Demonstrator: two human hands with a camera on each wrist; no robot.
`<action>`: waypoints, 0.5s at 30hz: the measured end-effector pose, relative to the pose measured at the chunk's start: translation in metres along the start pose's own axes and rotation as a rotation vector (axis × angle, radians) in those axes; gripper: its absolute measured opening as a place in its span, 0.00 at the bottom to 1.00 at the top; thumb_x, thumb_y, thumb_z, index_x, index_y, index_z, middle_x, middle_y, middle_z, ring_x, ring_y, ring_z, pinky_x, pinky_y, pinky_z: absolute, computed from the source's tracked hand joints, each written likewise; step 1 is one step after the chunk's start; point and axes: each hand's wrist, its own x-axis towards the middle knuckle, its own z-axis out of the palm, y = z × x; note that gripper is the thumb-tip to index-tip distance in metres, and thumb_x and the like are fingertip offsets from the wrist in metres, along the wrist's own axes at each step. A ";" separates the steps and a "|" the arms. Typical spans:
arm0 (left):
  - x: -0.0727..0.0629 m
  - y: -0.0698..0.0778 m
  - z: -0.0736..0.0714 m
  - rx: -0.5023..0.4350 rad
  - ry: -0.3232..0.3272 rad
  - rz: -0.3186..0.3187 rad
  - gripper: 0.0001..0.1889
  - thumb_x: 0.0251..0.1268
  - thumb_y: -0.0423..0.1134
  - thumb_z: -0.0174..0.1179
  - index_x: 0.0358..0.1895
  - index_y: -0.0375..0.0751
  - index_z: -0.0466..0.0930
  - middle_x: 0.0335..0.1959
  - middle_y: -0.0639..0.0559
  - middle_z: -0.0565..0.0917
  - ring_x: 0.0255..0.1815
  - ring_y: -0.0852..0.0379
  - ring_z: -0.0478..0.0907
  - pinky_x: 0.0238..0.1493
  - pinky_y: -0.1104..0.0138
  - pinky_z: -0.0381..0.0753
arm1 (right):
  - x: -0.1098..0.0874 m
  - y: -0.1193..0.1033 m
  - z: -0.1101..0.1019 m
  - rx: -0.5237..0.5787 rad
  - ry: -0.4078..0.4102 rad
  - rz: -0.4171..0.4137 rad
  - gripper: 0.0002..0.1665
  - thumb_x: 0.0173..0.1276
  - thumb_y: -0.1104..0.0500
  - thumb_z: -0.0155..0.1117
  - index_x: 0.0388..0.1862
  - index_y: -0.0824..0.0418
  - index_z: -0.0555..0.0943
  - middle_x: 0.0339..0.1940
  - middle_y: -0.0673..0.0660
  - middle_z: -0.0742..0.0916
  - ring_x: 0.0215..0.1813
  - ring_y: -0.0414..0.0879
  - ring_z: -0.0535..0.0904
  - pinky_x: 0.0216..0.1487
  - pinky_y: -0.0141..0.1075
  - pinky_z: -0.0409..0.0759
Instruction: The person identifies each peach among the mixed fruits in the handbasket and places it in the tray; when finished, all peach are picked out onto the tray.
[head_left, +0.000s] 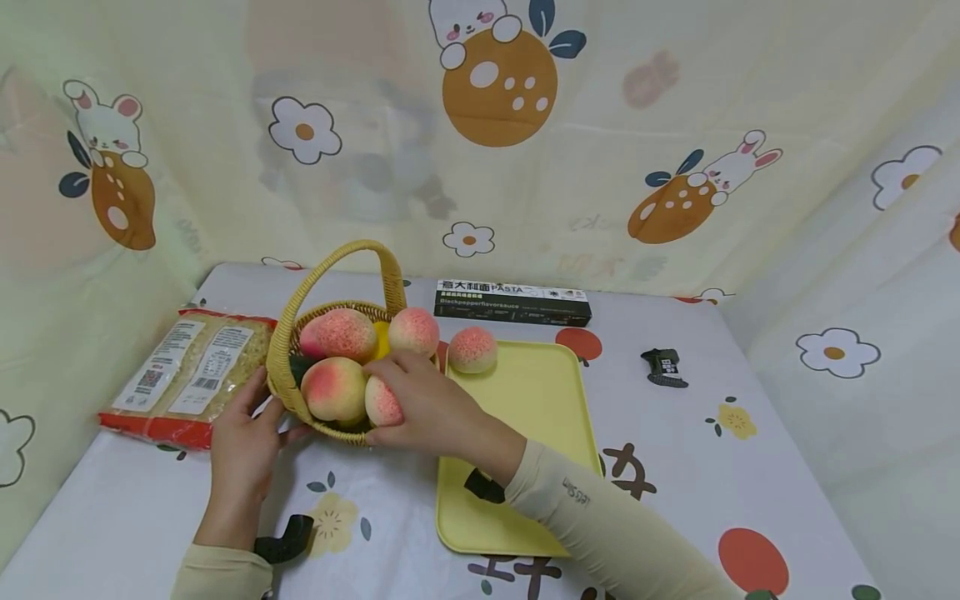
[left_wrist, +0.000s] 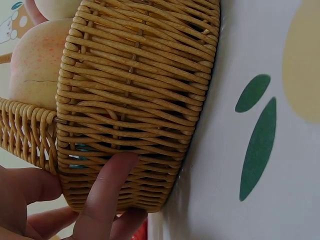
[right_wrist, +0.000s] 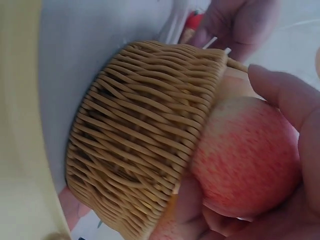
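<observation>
Cream sleeve [head_left: 607,517] foremost, the right hand's grip [head_left: 427,407] encloses a peach [right_wrist: 247,155]; the left hand [head_left: 243,446] loosely touches the basket [left_wrist: 135,95].

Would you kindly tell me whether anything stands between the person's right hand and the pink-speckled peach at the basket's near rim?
Nothing visible does: the right hand grips the peach directly. The basket handle arches to the left in the head view, not between them.

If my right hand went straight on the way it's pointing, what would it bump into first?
Most likely the large yellow-pink peach in the basket, just beyond the speckled peach your right hand holds; depth is hard to judge.
</observation>
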 end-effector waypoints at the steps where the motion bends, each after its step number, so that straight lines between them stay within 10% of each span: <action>1: 0.000 0.000 0.000 -0.001 0.001 0.000 0.31 0.84 0.47 0.53 0.84 0.65 0.57 0.83 0.48 0.66 0.71 0.48 0.74 0.39 0.73 0.90 | 0.000 0.000 0.002 -0.016 0.011 0.004 0.46 0.60 0.42 0.82 0.74 0.53 0.74 0.65 0.54 0.78 0.66 0.47 0.74 0.67 0.38 0.81; 15: 0.001 0.000 0.000 0.001 0.001 -0.002 0.31 0.84 0.46 0.53 0.84 0.63 0.58 0.83 0.48 0.67 0.71 0.49 0.73 0.38 0.75 0.89 | 0.002 0.000 0.011 -0.116 0.116 -0.029 0.38 0.58 0.47 0.80 0.67 0.53 0.78 0.58 0.54 0.83 0.63 0.48 0.76 0.63 0.38 0.82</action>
